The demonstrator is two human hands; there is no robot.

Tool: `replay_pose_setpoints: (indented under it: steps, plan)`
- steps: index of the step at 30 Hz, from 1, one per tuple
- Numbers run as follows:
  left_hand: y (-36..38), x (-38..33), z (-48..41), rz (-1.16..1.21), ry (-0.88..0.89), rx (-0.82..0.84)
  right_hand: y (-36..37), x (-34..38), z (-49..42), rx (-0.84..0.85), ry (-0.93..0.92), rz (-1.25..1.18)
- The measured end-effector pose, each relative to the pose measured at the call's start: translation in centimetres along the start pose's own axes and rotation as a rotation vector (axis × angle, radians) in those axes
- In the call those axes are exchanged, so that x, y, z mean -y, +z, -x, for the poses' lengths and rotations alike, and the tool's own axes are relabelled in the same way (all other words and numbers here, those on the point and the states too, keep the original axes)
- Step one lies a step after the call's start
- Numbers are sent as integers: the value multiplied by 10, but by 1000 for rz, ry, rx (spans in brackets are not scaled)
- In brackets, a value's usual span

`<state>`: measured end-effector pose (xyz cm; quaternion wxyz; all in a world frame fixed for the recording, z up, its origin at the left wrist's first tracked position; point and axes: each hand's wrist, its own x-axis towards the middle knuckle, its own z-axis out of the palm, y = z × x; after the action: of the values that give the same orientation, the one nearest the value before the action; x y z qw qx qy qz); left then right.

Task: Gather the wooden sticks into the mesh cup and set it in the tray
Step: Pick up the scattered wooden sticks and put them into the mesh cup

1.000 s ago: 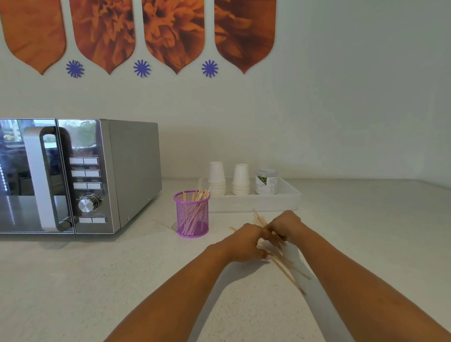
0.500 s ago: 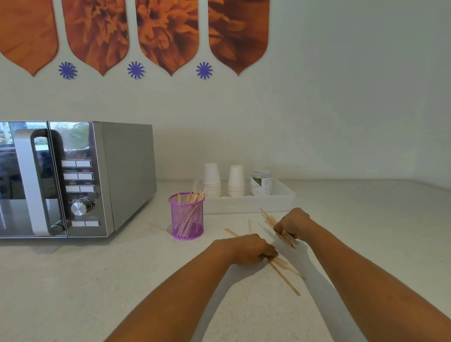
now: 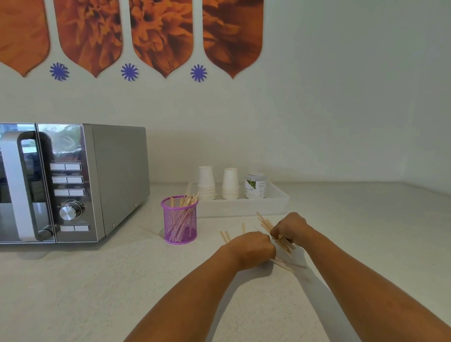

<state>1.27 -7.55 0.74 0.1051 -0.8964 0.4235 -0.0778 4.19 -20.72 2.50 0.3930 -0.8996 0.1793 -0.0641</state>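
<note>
Together, left hand [image 3: 252,248] and right hand [image 3: 291,227] clutch thin pale wooden sticks [image 3: 264,223] in tightly curled fingers.

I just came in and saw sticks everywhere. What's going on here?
A person is picking wooden sticks up off the counter. The right hand grips a bunch of them, and the left hand is curled on more right beside it. A few lie loose nearby. The purple mesh cup already holds some sticks. It stands on the counter by the left end of the white tray, not in it yet.
</note>
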Motion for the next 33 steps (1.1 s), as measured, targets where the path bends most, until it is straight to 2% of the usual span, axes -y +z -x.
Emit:
replay_pose_setpoints:
  steps: [4, 8, 12, 15, 18, 20, 22, 25, 29, 33]
  plan:
    - [3, -1, -2, 9, -62, -110, -3, 3, 3, 4, 6, 14]
    - [6, 3, 1, 90, -189, -148, -4, 7, 7, 16, 13, -27]
    - [11, 16, 5, 224, -384, -172, -4, 9, 10, 54, 7, -92]
    - [10, 31, 11, 363, -540, -216, -6, 13, 12, -33, -49, -262]
    - [4, 41, 19, 550, -671, -330, -8, 20, 15, -145, -92, -385]
    - [0, 44, 23, 760, -779, -467, -5, 24, 21, -98, -72, -404]
    - [-3, 45, 25, 1077, -895, -592, 2, 28, 28, -1, -55, -395]
    - [-6, 42, 24, 1500, -983, -632, 18, 34, 39, 75, -66, -397]
    - [-9, 39, 23, 1698, -1008, -621, 32, 40, 51, 97, -118, -403]
    - [-13, 39, 26, 1713, -1011, -646, 39, 47, 58, 29, -189, -337]
